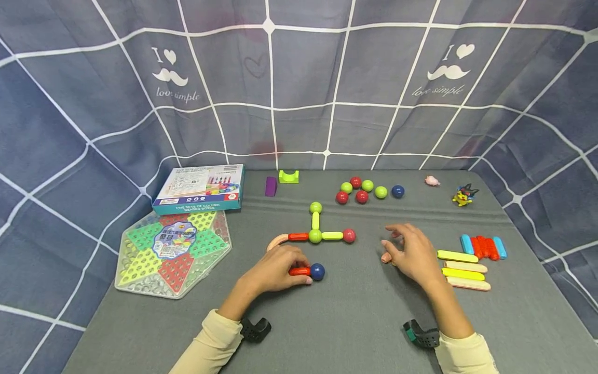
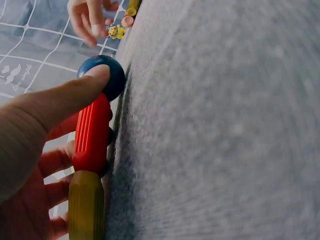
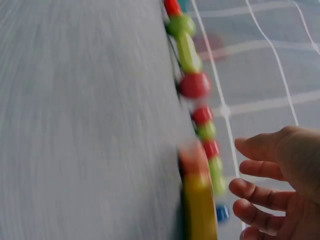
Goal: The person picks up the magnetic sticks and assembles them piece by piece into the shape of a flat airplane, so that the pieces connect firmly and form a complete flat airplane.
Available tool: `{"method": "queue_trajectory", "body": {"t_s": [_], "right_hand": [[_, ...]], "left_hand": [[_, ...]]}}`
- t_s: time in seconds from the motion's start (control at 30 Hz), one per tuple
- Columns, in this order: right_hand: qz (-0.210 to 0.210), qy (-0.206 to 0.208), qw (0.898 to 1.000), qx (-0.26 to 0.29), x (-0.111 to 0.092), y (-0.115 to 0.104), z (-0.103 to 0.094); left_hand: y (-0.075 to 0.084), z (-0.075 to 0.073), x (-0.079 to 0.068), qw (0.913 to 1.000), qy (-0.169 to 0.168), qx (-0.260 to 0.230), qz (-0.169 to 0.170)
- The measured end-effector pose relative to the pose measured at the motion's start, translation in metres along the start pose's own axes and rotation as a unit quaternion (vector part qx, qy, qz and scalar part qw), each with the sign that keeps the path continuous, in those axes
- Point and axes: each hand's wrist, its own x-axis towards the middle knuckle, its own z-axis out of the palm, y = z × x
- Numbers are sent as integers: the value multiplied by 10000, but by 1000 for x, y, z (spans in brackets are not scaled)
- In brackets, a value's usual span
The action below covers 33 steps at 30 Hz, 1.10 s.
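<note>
My left hand (image 1: 277, 267) grips a red rod (image 1: 299, 271) with a dark blue ball (image 1: 317, 271) on its right end. In the left wrist view the thumb lies over the ball, and a yellow rod (image 2: 86, 205) continues from the red one. Just beyond sits a joined piece: a green ball (image 1: 315, 236) at its centre, a red rod (image 1: 298, 237) leading left to a pale curved rod (image 1: 277, 241), and light green rods reaching a red ball (image 1: 349, 236) and another green ball (image 1: 315, 208). My right hand (image 1: 413, 254) hovers, fingers relaxed, by a partly hidden pinkish rod (image 1: 385, 257).
Yellow and pale rods (image 1: 462, 272) lie right of the right hand, beside red and blue rods (image 1: 484, 248). Several loose balls (image 1: 362, 197) are at the back, near a small figurine (image 1: 463, 195). On the left, a box (image 1: 198, 189) overlaps a star-patterned game board (image 1: 140, 262).
</note>
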Motion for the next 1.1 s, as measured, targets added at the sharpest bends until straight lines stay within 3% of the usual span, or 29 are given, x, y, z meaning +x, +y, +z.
{"method": "queue_trajectory", "body": {"t_s": [0.13, 0.27, 0.43, 0.53, 0.63, 0.7, 0.77, 0.87, 0.93, 1.0, 1.1], "right_hand": [[560, 328, 9977, -175, -12, 32, -26], [1478, 523, 9860, -564, -19, 66, -48], [2550, 86, 9633, -832, -18, 98, -68], [2887, -202, 9535, -847, -15, 108, -72], [2960, -397, 9501, -898, -11, 112, -71], [2826, -455, 9534, -956, -9, 112, -69], [2437, -296, 9646, -965, -9, 108, -65], [1483, 90, 9859, -772, -9, 88, -56], [590, 264, 9966, -518, -7, 68, -46], [-197, 181, 9995, -169, -6, 45, -37], [-1169, -233, 9922, 371, -3, 11, -22]], "left_hand": [[0, 1, 0, 9999, 88, 27, 66], [-2, 1, -1, 9999, 114, -16, 122], [0, 0, -1, 10000, 11, -34, -8], [2, 1, 0, 10000, 4, 4, -53], [4, 2, 2, 10000, 60, 71, -13], [5, 2, 2, 9999, 76, 100, 39], [6, 3, 2, 9999, 69, 79, 72], [7, 3, 2, 10000, 27, 24, 78], [6, 3, 2, 10000, 17, 4, 77], [5, 2, 2, 10000, -10, -41, 59], [4, 2, 2, 9999, -71, -133, 29]]}}
